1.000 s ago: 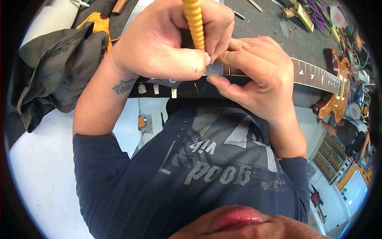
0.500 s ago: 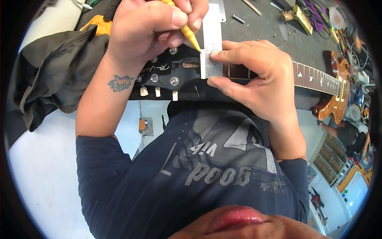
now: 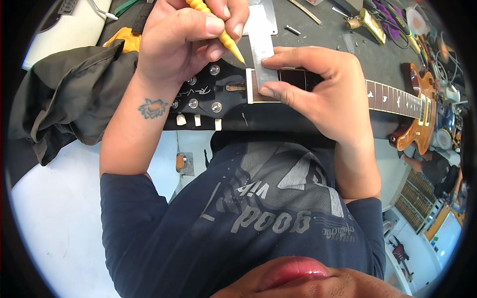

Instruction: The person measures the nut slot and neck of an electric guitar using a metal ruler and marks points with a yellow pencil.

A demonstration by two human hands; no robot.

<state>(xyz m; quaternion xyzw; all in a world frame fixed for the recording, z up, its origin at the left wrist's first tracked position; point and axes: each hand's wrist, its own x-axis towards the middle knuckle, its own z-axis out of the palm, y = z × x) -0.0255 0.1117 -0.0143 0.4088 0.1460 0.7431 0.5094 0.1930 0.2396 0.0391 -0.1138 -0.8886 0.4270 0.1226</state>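
Observation:
An electric guitar lies across the bench, its black headstock (image 3: 201, 92) at the left and its brown body (image 3: 422, 114) at the far right. In my left hand (image 3: 191, 37) is a slim yellow pointed pen-like tool (image 3: 229, 43), gripped between thumb and fingers. Its tip hovers just above the white nut (image 3: 249, 87), apart from it. Between thumb and fingers, my right hand (image 3: 328, 84) holds a steel ruler (image 3: 261, 47) slanted across the fretboard (image 3: 387, 93), just right of the nut. Part of the neck is hidden by that hand.
A dark cloth (image 3: 74, 94) is bunched at the left edge of the bench, with a yellow cloth (image 3: 124, 39) behind it. Toward the back right stand a small yellow bottle-like container (image 3: 372, 25), cables and assorted tools. A small metal piece (image 3: 292, 30) lies behind the neck.
The ruler has tilted and shifted away from the nut, exposing fretboard between them. My left hand has moved slightly left, and the yellow tool's tip has shifted left with it.

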